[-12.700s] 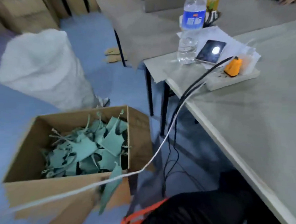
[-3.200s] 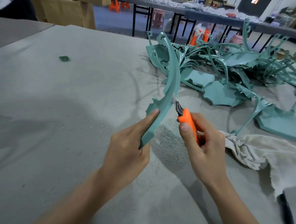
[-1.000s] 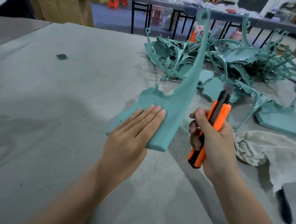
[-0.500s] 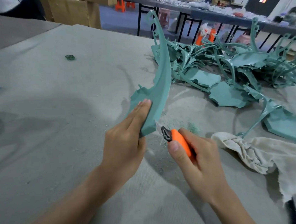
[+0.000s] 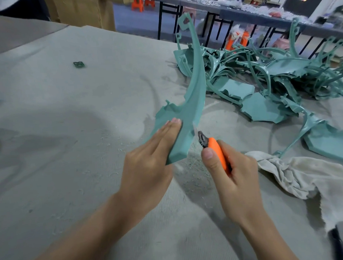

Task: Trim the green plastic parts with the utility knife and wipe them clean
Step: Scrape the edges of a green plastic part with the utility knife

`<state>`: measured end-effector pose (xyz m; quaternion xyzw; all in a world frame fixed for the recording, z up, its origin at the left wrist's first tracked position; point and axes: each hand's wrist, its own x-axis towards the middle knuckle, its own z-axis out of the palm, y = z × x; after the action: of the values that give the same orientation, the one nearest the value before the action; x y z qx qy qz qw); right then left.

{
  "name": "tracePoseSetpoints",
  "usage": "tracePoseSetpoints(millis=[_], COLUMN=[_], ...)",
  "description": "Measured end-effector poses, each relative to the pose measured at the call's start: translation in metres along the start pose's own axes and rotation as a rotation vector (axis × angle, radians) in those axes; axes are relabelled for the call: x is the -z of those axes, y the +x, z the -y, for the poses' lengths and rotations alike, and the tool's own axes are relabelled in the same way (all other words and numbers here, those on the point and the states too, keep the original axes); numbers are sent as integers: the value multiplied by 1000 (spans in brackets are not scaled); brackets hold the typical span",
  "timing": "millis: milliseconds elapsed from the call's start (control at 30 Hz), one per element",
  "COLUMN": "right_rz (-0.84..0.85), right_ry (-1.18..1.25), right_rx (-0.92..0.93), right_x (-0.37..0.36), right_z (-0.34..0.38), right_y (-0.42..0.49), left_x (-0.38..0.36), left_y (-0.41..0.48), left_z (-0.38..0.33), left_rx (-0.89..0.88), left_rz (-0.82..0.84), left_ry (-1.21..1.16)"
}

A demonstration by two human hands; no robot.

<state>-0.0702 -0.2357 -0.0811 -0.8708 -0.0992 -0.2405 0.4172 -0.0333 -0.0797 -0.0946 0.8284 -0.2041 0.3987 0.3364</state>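
Note:
My left hand holds a long curved green plastic part upright above the table, fingers laid along its flat lower end and the thumb hidden behind it. My right hand grips an orange utility knife, its dark blade tip right beside the part's lower right edge. A heap of several more green parts lies at the back right. A crumpled off-white cloth lies on the table just right of my right hand.
The grey felt-covered table carries fine shavings under my hands. A small green chip lies at the far left. Cardboard boxes and a dark table with clutter stand behind. A black handle shows at the lower right edge.
The part has tilted slightly and the knife has moved up along its lower right edge. A second ago the part lay flatter and the knife was held away from it, pointing up.

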Motion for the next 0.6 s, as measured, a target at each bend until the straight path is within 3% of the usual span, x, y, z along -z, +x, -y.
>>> tracePoseSetpoints(millis=[600], right_rz=[-202], right_ry=[-97], right_rx=[-136], right_x=[6], right_z=[-10], right_y=[10], left_x=[4], left_y=[0], left_z=[-5], left_rx=[-96], left_rz=[44], left_ry=[-79])
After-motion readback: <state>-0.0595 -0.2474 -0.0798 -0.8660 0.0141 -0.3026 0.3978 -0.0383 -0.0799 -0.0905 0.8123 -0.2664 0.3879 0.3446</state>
